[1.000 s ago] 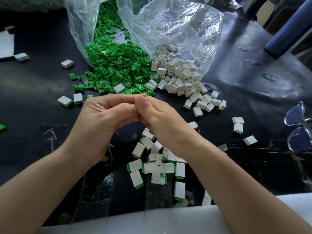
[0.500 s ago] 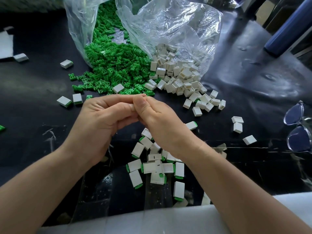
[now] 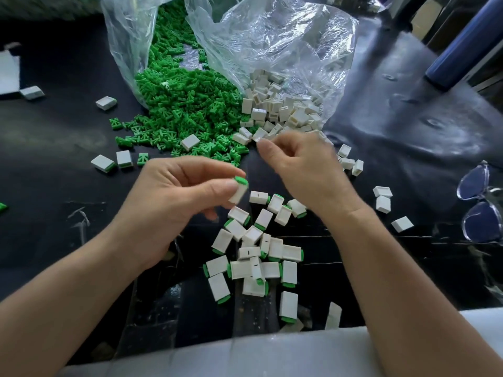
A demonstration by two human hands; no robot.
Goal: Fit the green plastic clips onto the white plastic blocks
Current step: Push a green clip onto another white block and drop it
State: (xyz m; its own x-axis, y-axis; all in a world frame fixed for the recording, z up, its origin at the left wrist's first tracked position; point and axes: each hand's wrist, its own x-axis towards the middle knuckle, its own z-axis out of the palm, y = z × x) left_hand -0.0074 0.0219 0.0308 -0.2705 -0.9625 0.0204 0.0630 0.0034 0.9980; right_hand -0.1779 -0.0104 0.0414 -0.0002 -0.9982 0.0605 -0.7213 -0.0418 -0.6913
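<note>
Holding in the left grip, pinched between thumb and curled fingers, a small white rectangular plastic block capped by a green plastic clip, green end uppermost and tipped to the right. Hangs just above the near pile of finished white-and-green pieces on the black tabletop. Looks complete; probably wants only a release, straight down and a little right onto that pile.

Reaching with the right grip forward, away from the body, to the near edge of the heap of bare white plastic blocks spilling from the crumpled clear plastic bag. Meets, at thumb tip and curled forefinger, one loose white block on the heap's fringe. Cannot tell through the blur whether closed on it or merely touching. Sits directly ahead of the fingertips and slightly left, apparently with its long axis slanting up and to the right, roughly across the thumb's line. Reachable, by judgement, with a pinch on the two broad faces and no turn of the wrist. Far nearer the right grip than the left.

Worth noting for the fitting to follow: spread of loose green plastic clips just left of the white heap, ahead of the left grip and touched by neither. Likely best picked from the left side, once freed of the capped block.
</note>
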